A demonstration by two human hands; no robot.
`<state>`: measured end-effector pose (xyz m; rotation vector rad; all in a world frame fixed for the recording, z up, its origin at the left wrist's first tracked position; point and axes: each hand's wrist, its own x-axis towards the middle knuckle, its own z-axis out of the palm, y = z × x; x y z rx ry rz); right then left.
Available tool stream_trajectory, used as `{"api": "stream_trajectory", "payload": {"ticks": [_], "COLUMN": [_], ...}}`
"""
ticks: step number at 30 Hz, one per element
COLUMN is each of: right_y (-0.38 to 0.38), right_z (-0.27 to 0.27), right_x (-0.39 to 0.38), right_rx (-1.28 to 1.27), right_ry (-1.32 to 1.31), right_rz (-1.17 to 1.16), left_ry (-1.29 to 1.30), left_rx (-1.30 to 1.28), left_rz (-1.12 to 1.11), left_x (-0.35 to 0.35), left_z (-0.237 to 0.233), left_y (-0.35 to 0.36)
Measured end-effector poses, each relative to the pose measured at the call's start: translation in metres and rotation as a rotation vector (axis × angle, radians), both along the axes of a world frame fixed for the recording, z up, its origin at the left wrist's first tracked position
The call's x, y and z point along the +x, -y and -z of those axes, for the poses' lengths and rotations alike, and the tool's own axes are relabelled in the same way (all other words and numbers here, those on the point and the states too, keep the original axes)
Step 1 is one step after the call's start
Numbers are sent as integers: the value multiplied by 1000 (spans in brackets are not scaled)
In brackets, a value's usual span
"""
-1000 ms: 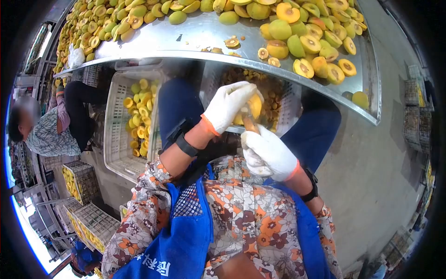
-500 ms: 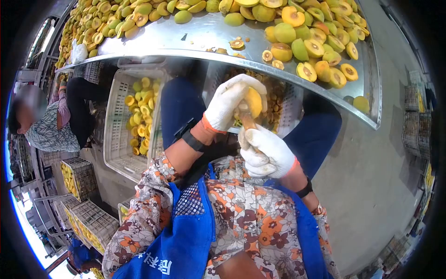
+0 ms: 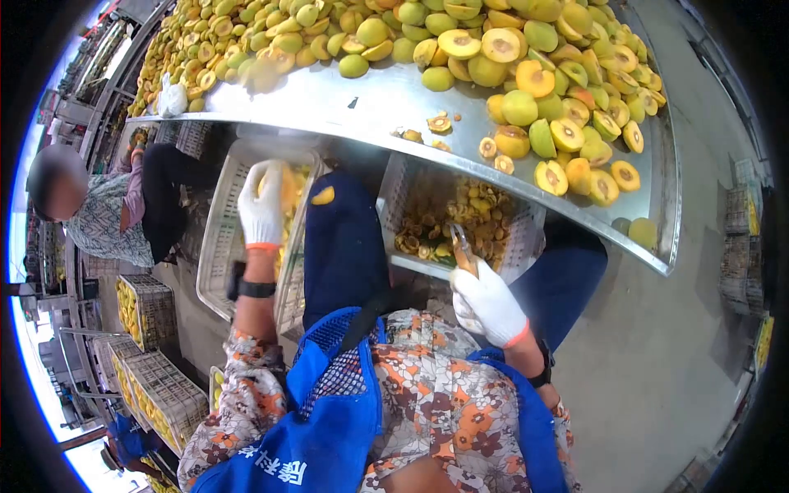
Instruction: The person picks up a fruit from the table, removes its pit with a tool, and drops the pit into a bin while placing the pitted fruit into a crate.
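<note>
My left hand (image 3: 261,207), in a white glove, is over the left crate (image 3: 212,246), its fingers apart. A blurred yellow fruit piece (image 3: 290,191) shows right beside the fingertips, above the hollowed fruit in that crate. Another yellow piece (image 3: 323,195) appears over my left knee. In my right hand (image 3: 488,304), also gloved, is a wooden-handled pitting tool (image 3: 463,251) with a looped metal tip pointing up. That tip overlaps the right crate (image 3: 393,197), which holds brownish pits and scraps (image 3: 481,215).
A metal table (image 3: 320,107) spans the front, heaped with whole and halved yellow-green fruit (image 3: 370,33). A white plastic bag (image 3: 172,97) lies at its left. Another person (image 3: 107,197) sits to the left, near fruit-filled crates (image 3: 148,308). Grey floor (image 3: 649,345) lies at right.
My left hand has moved left from in front of me to over the left crate, away from the tool. My right hand still grips the tool, slightly farther right. The view has shifted a little.
</note>
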<state>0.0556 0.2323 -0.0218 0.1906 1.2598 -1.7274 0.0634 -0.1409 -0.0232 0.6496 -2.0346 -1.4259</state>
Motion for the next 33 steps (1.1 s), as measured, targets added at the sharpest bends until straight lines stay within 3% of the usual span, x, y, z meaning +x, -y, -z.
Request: {"api": "stream_trajectory", "payload": {"ticks": [1,2,4,5,7,8,10,11,12,14,16,18,23,26,28,29,30,33], "right_y": [-5,-7,-12,-12,-13,-15,-18,-21,-22,-20,-12,-2,1,-3,-6,-6,-5,0], "right_z": [4,6,8,9,9,8,10,14,17,17,13,3,12,23,20,17,15,3], "right_x": [0,0,1,0,0,0,0,1,1,2,-1,-3,1,6,4,1,0,-5], "right_rx": [-4,-9,28,49,86,121,170,162,156,137,116,277,394,416,375,336,338,282], "right_ry": [27,19,-12,-25,-45,-64,-113,-105,-93,-56,-33,-234,-401,-485,-348,-223,-220,-417], "right_rz": [-15,-11,13,15,13,7,-4,-13,-23,-18,-19,-79,-163,-91,-90,-88,-86,44], "left_ry": [234,413,311,307,525,521,1025,842,834,298,124,-40,205,255,301,220,221,214], "left_rx": [-468,-518,-121,-125,-355,-354,-939,-1079,-1086,-907,-652,-350,-625,-684,-343,-420,-418,45], "left_rz": [9,1,-36,-32,-225,-227,-287,-298,-295,-82,170,374,398,377,541,511,514,599], "left_x": [8,12,12,8,1,2,-7,-13,-29,-72,-130,-194,-290,-298,-285,-281,-271,-209], "left_z": [0,-1,7,5,0,1,-3,-4,-5,-16,-35,-27,-27,-22,-26,-18,-21,-31], "left_y": [23,36,58,64,68,68,68,64,63,46,-9,-54,-126,-135,-123,-118,-118,-123]}}
